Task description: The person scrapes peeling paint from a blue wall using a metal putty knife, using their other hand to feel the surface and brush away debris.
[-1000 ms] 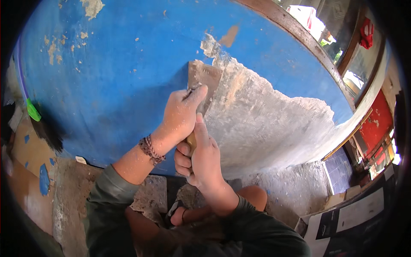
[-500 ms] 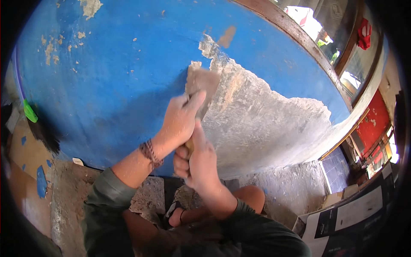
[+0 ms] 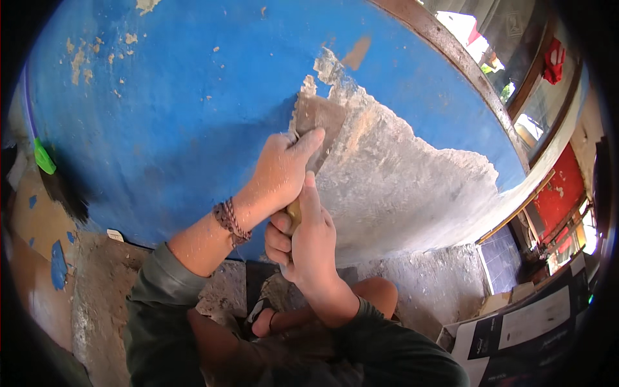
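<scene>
A wide flat scraper [image 3: 324,118] lies against the blue wall [image 3: 187,129], its blade at the left edge of a bare grey plaster patch [image 3: 393,174]. My left hand [image 3: 278,169], with a braided bracelet at the wrist, is closed on the blade's lower part, thumb across its face. Just below, my right hand [image 3: 311,242] is wrapped round the yellowish handle [image 3: 294,216], its thumb pointing up along the tool. Pale dust coats the fingers. Ragged paint borders the patch, and the blade's far edge meets a narrow strip of exposed plaster.
A broom [image 3: 44,157] with a green collar and black bristles leans at the left. Blue paint flakes [image 3: 58,266] lie on cardboard beside me. A wooden window frame [image 3: 451,51] runs along the upper right. Printed boxes [image 3: 535,322] stand at the lower right.
The view has shifted slightly. Scraper and both hands appear a little higher and farther right in the picture, still at the patch's left edge, with the same grip.
</scene>
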The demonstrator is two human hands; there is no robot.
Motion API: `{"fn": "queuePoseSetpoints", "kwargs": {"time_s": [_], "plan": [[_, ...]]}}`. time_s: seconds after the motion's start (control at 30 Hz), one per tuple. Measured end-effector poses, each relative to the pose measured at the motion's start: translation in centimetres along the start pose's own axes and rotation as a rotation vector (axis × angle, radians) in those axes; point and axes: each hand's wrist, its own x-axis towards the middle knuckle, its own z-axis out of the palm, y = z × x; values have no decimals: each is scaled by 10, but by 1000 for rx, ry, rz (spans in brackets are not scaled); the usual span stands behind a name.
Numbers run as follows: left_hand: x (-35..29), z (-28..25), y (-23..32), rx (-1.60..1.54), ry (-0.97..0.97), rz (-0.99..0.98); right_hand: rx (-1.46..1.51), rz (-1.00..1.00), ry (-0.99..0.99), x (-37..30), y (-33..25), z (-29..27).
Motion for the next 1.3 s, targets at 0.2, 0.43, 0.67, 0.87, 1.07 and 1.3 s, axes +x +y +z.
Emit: {"fn": "queuePoseSetpoints", "kwargs": {"time_s": [0.2, 0.43, 0.67, 0.87, 1.07, 1.3], "plan": [[7, -4, 12, 4, -5, 16, 5, -26, -60, 3, -9, 6], [15, 0, 21, 2, -5, 42, -14, -11, -42, 5, -17, 7], [4, 4, 5, 63, -51, 2, -69, 41, 41, -4, -7, -2], [10, 4, 17, 26, -25, -16, -49, -23, -49, 1, -19, 2], [-46, 2, -86, -17, -26, -121, -37, 155, 78, -7, 62, -55], [-104, 0, -171, -136, -66, -412, -154, -127, 214, 5, 190, -155]]}}
